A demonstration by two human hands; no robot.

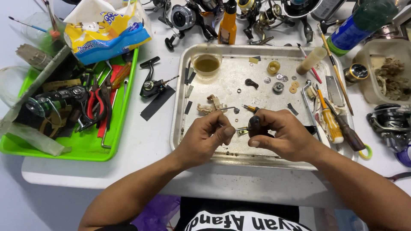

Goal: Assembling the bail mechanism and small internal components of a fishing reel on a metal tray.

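Now black reel part (255,124) pinched between left hand (207,137), right hand (280,134).

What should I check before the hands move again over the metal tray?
1. Left hand pinches a thin metal part: ok.
2. Right hand grips the small black part: ok.
3. Both hands over the metal tray, so drops land inside: ok.
4. Loose washers lie clear of the hands: ok.
5. Cup of brown liquid upright, apart from the hands: ok.
6. Whether the two parts are joined: cannot tell.
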